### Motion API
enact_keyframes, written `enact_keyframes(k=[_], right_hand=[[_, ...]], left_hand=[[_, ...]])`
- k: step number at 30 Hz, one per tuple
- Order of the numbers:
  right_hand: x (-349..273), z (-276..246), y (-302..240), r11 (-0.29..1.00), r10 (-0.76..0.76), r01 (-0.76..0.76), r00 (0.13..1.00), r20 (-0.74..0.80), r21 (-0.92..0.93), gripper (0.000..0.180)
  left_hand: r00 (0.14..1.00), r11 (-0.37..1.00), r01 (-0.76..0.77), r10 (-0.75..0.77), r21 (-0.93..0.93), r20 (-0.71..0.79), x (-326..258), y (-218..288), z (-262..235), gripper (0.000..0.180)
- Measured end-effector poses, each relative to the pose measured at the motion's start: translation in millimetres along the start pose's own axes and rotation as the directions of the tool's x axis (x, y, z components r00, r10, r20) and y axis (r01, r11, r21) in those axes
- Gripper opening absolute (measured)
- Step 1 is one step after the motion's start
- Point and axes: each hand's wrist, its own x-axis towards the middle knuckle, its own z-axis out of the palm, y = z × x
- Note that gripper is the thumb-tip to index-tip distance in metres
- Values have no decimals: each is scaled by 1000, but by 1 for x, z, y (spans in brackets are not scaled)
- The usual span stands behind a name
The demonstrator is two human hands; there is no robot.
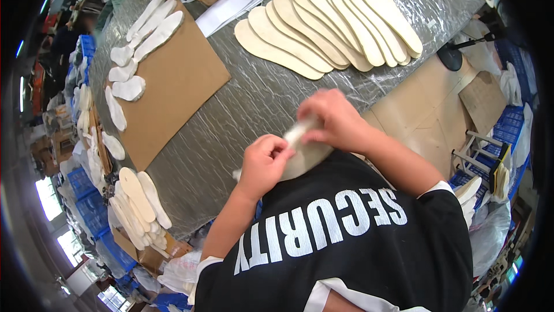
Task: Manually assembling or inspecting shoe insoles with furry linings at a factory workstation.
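Insole (pixel 304 153) long axis lower-left to upper-right

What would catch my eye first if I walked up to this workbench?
Probably the fan of pale beige insoles overlapping at the far side of the grey table. Nearer the body, the left hand and right hand grip one insole between them. A brown cardboard sheet edged with white pieces lies to the left.

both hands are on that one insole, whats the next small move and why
Probably press the white layer down along the insole: the right hand pinches its upper end and the left hand grips its lower edge, held against the black shirt, off the table.
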Motion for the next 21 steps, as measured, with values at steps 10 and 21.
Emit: enact_keyframes(k=[10, 21], right_hand=[[19, 53, 12, 880, 206, -124, 969, -134, 458, 91], [52, 25, 9, 792, 177, -242, 970, 168, 561, 69]], left_hand=[[968, 628, -2, -194, -778, -159, 33, -11, 4, 11], [967, 718, -117, -77, -686, -245, 43, 3, -8, 9]])
